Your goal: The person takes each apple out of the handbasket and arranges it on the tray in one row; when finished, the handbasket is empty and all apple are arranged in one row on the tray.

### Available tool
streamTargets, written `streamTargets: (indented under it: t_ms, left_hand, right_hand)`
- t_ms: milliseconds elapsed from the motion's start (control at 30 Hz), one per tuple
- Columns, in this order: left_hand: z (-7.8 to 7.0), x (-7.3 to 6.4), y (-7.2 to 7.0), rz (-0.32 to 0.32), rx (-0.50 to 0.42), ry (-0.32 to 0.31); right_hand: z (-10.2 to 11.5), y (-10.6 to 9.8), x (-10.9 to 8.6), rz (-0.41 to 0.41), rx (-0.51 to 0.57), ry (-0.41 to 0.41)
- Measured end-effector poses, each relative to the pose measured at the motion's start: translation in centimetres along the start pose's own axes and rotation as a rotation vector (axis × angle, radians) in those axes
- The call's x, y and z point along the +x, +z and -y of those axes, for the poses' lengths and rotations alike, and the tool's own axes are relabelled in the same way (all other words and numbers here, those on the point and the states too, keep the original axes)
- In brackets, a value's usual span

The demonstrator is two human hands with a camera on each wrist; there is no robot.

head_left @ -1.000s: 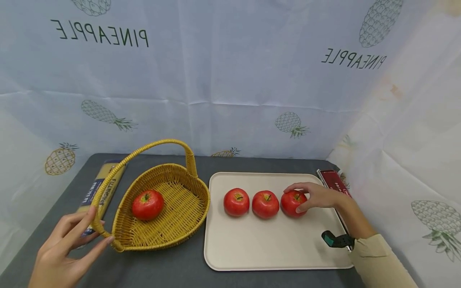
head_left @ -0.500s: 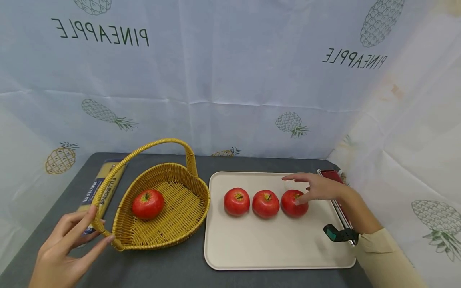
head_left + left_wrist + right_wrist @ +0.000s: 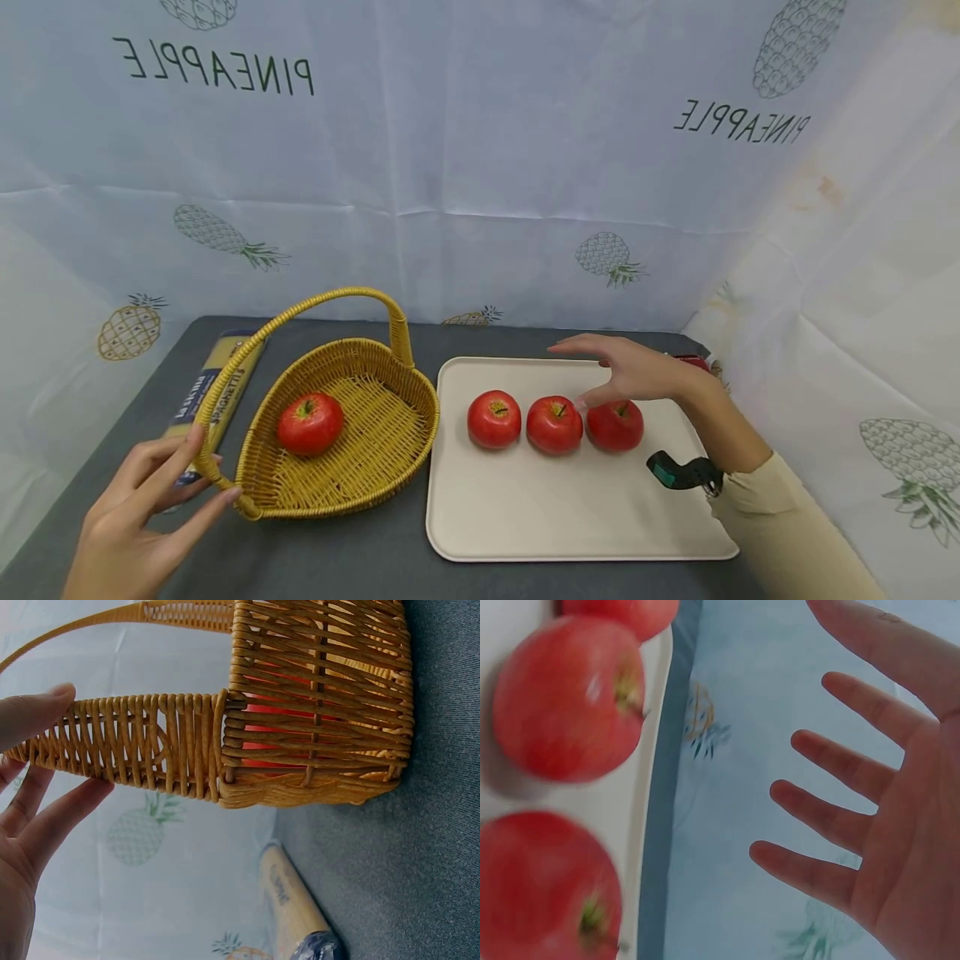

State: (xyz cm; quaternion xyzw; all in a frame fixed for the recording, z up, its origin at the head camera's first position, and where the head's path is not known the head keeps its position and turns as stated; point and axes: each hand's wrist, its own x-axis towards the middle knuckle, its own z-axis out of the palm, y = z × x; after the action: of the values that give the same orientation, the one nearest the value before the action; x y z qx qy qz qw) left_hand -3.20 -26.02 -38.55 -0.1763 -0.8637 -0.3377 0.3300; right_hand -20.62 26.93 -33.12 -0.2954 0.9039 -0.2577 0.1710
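Observation:
My left hand [image 3: 138, 517] pinches the handle of a yellow wicker basket [image 3: 416, 454] near its base, with the thumb on one side and fingers on the other in the left wrist view. One red apple [image 3: 311, 424] lies inside the basket. Above the beige tray [image 3: 570, 517], my right hand [image 3: 637, 367] holds nothing, its fingers spread apart in the right wrist view. Three red apples stand in a row on that tray: a left apple [image 3: 493, 419], a middle apple [image 3: 554, 426] and a right apple [image 3: 617, 427]. The right hand is over the middle and right ones.
A pack of spaghetti [image 3: 232, 375] lies behind the basket at the left. A dark red package [image 3: 693, 362] is mostly hidden behind the right arm. White cloth with pineapple prints [image 3: 480, 167] hangs around the dark grey table [image 3: 360, 554].
My right hand has let go of the right apple, risen, and moved left toward the middle one. The left hand stays on the basket handle.

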Motion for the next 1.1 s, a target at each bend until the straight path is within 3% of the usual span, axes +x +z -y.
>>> streamTargets:
  t_ms: [300,667,1100]
  left_hand:
    - [-0.1,0.0,0.0,-0.008,0.008,0.000]
    - [0.1,0.0,0.0,-0.007,0.008,0.006]
    - [0.1,0.0,0.1,-0.011,0.013,0.000]
  right_hand:
    - [3.9,1.0,3.2,0.074,0.034,-0.098]
    - [8.0,2.4,6.9,0.186,-0.013,-0.162]
    - [11.9,3.7,10.4,0.267,-0.059,-0.313]
